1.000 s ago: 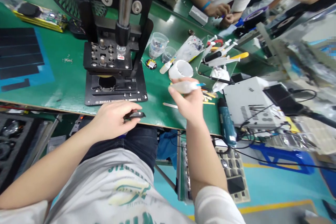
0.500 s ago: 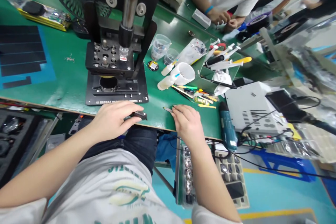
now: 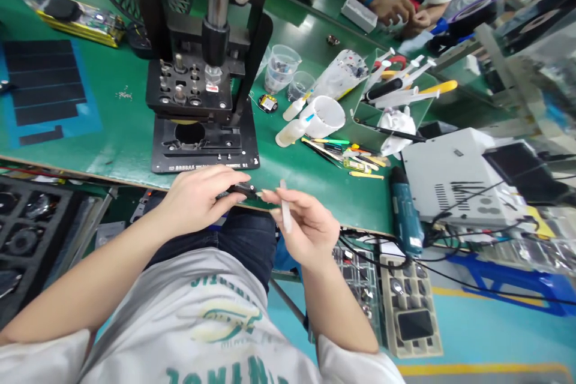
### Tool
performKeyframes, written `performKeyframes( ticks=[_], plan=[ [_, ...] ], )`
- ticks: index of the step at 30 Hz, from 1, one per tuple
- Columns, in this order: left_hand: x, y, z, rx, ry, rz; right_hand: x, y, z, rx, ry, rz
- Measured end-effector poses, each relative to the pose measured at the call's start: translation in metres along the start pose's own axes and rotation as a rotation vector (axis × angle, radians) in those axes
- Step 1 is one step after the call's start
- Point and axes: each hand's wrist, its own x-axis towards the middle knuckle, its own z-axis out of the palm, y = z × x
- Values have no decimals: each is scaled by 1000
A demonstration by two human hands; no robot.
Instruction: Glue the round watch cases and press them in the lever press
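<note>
My left hand is closed at the table's front edge, its thumb and fingers pinching a small black part. Just right of it, my right hand has a slim, pale grey flat tool gripped between thumb and fingers. The fingertips of that hand reach the right end of the black part; whether they touch it I cannot tell. Behind my left hand stands a black press fixture with a round recess in its base.
Tweezers and several hand tools lie right of the press, beside a white cup and dropper bottles. A teal power tool sits by a grey machine. Across the bench is another person's hand.
My right hand has lifted from the tabletop and moved left to the black part, turning the pale tool upright. My left hand keeps its hold. The view has shifted slightly.
</note>
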Motion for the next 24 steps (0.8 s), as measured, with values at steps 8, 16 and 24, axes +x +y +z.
performKeyframes(
  ticks=[8,16,24],
  plan=[
    [1,1,0,31,-3,19,7,3,17,-92,218,-59],
    [1,2,0,42,-16,-6,5,6,28,-9,189,1],
    [0,2,2,45,26,16,2,13,22,-145,121,-44]
  ],
)
